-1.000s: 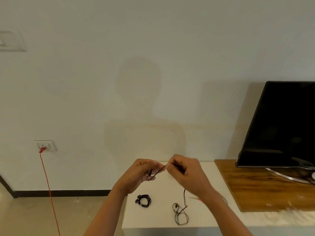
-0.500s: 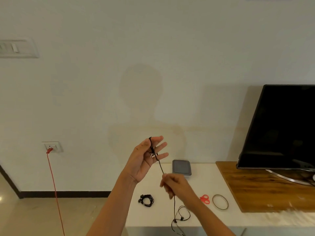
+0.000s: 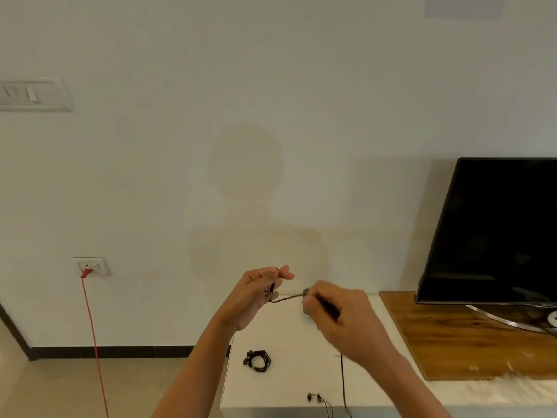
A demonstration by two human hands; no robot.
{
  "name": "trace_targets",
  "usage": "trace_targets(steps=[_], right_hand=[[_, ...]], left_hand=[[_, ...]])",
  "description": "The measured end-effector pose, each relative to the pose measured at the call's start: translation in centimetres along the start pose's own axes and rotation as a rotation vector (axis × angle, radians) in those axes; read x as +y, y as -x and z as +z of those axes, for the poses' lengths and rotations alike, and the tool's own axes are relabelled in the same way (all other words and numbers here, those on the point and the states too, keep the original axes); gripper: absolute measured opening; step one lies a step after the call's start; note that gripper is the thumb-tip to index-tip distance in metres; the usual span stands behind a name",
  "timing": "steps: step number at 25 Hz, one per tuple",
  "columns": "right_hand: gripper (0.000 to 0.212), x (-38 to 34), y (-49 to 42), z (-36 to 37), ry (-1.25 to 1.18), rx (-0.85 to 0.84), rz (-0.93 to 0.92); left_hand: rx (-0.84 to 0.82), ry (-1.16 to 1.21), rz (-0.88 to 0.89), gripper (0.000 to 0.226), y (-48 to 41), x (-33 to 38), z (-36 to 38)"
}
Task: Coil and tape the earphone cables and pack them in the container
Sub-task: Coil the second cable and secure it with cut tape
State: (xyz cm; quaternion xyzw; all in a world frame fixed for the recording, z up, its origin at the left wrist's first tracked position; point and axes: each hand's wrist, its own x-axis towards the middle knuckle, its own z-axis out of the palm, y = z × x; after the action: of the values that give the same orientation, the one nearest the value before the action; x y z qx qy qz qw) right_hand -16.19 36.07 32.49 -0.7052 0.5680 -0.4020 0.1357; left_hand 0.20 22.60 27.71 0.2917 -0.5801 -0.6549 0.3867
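My left hand [image 3: 256, 294] is raised above the white table [image 3: 295, 336] and pinches the plug end of a black earphone cable [image 3: 286, 298]. The cable runs right to my right hand [image 3: 337, 315], which grips it in curled fingers. From under the right hand the cable hangs down to the table's front edge, where its two earbuds [image 3: 313, 397] lie. A second earphone, coiled into a small black bundle [image 3: 257, 360], lies on the table below my left hand. The grey container is almost wholly hidden behind my right hand.
A black TV [image 3: 494, 230] stands on a wooden board [image 3: 452, 336] at the right. A red cord [image 3: 93, 342] hangs from a wall socket [image 3: 90, 266] at the left. The table's left edge drops to the floor beside my left forearm.
My left hand came down and its fingers closed on the plug end. My right hand rose and moved right along the cable, now covering the container, scissors and tape ring.
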Motion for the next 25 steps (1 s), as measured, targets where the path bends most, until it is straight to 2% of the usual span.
trace_targets(steps=[3, 6, 8, 11, 14, 15, 17, 19, 21, 23, 25], right_hand=[[0.015, -0.5, -5.0, -1.8, -0.006, 0.089, -0.055], [0.013, 1.8, -9.7, -1.6, -0.105, 0.100, 0.038], [0.010, 4.3, -10.8, -0.5, -0.213, 0.060, 0.132], [0.021, 6.8, -7.8, 3.1, -0.399, -0.071, 0.325], [0.041, 6.0, -0.7, 6.9, -0.448, -0.179, 0.380], [0.042, 5.2, 1.4, 7.5, -0.432, -0.175, 0.367], [0.037, 3.6, 3.2, 7.0, -0.289, -0.035, 0.262], [0.030, 2.3, 2.1, 4.6, -0.033, 0.147, 0.101], [0.027, 0.8, -0.5, 1.7, 0.122, 0.211, -0.002], [0.028, 0.3, -3.8, -0.7, 0.065, 0.187, -0.014], [0.029, 1.1, -6.9, -2.1, -0.160, 0.134, 0.045]], left_hand=[[-0.100, -0.037, -0.036, 0.030, 1.0, 0.4, 1.9], [-0.186, 0.000, -0.058, 0.038, 1.7, 0.9, 3.3], [-0.209, 0.126, -0.042, 0.037, 2.1, 1.8, 4.0], [-0.087, 0.391, 0.073, 0.036, 1.9, 3.0, 4.2], [0.056, 0.385, 0.130, 0.036, 1.2, 3.1, 3.1], [0.086, 0.308, 0.112, 0.034, 1.1, 2.6, 2.7], [0.080, 0.121, 0.065, 0.032, 1.2, 1.4, 2.2], [-0.032, -0.002, 0.020, 0.034, 1.7, 0.6, 2.5], [-0.156, -0.069, -0.014, 0.034, 2.4, 0.6, 3.4], [-0.195, -0.093, -0.058, 0.035, 2.9, 1.0, 4.4], [-0.194, -0.008, -0.072, 0.037, 3.4, 1.6, 5.2]])
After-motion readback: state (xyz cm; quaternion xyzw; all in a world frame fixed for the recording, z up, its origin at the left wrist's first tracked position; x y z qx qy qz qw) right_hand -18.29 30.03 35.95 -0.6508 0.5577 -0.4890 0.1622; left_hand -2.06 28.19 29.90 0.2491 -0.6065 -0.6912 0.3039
